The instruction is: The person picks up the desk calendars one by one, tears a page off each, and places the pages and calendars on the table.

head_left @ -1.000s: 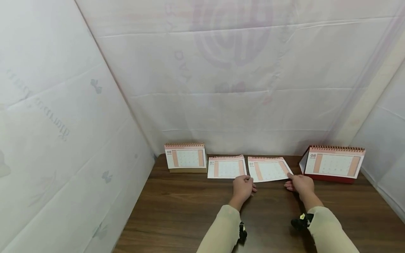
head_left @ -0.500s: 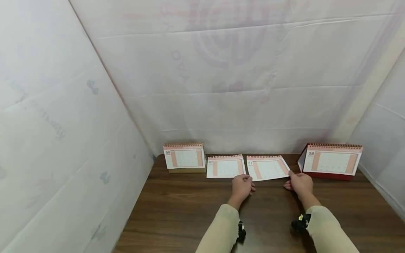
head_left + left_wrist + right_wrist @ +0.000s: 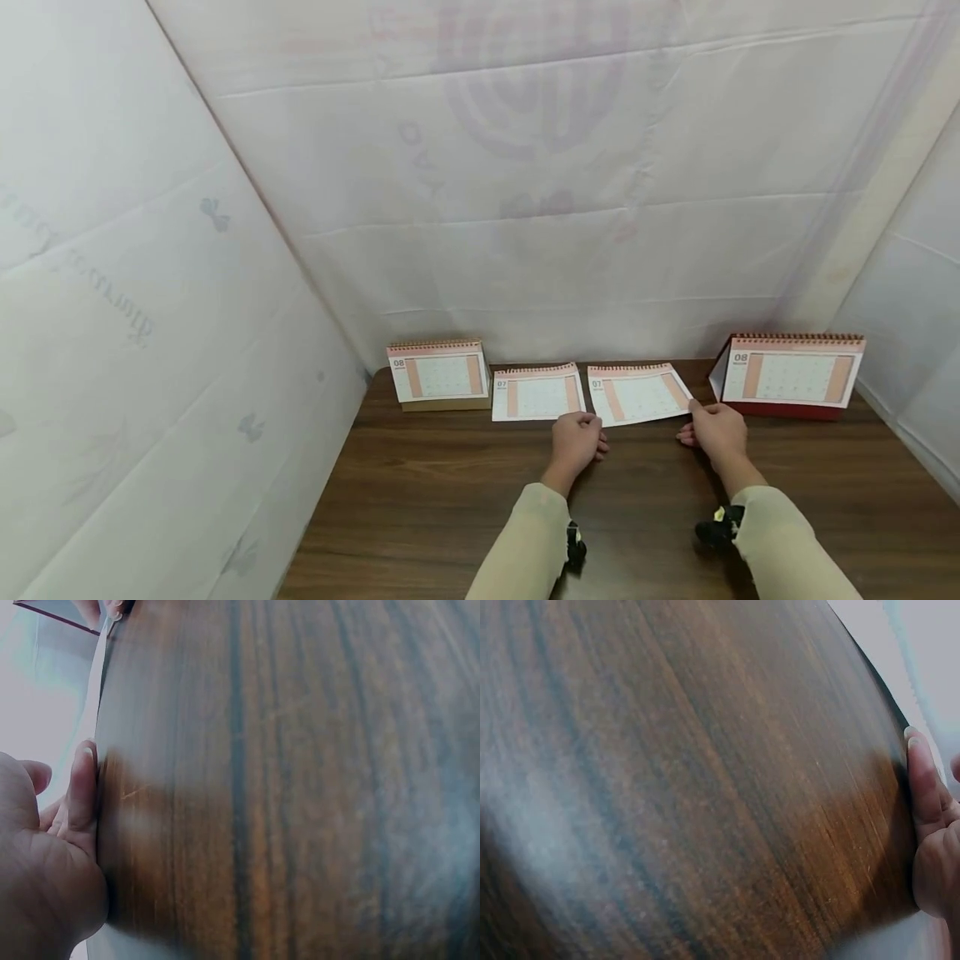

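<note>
Two loose calendar pages marked 07 lie side by side near the back of the table, a left page point(image 3: 542, 394) and a right page point(image 3: 641, 392). My left hand point(image 3: 576, 440) pinches the right page's near left corner and also covers the left page's near right corner. At the right page's other near corner, my right hand point(image 3: 716, 429) grips the edge with thumb and fingers. The page shows only as a thin white strip point(image 3: 94, 686) beside my left hand in the left wrist view, and as a white edge point(image 3: 900, 694) in the right wrist view.
A desk calendar showing 08 point(image 3: 438, 372) stands upright at the left on a tan base. Another 08 desk calendar point(image 3: 795, 371) with a red base stands right of my right hand. Pale fabric walls point(image 3: 525, 258) enclose the brown wooden table point(image 3: 420, 500).
Both hands keep their places at the right page's corners. The page's right side looks very slightly farther back. The head view has tilted a little.
</note>
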{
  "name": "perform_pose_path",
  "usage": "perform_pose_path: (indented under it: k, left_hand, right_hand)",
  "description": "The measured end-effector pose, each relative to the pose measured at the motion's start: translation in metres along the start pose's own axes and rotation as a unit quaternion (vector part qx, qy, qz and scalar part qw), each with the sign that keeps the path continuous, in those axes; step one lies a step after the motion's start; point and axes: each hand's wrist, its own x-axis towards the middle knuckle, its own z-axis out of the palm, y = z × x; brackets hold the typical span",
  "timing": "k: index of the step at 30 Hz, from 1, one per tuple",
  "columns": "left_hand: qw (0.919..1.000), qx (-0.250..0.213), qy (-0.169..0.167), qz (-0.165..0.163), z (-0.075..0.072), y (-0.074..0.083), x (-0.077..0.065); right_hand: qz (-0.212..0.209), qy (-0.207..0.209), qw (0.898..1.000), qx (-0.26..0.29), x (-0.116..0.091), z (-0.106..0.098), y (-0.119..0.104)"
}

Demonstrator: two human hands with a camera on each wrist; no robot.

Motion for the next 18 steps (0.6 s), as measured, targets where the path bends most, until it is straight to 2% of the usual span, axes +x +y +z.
perform_pose_path:
  k: [11,16,18]
  left_hand:
    - [0.9998,0.001,0.001,0.021,-0.005,-0.002,-0.001]
    - [0.9999,-0.002,0.016,0.004,-0.015,-0.01,-0.012]
    - [0.9999,-0.013,0.006,-0.008,-0.022,-0.013,-0.02]
  right_hand:
    - [-0.031,-0.021,0.999,0.024,-0.007,0.003,0.003]
    - [-0.027,-0.059,0.997,0.03,-0.021,0.01,0.016]
    - [-0.017,-0.071,0.997,0.034,-0.03,0.008,0.02]
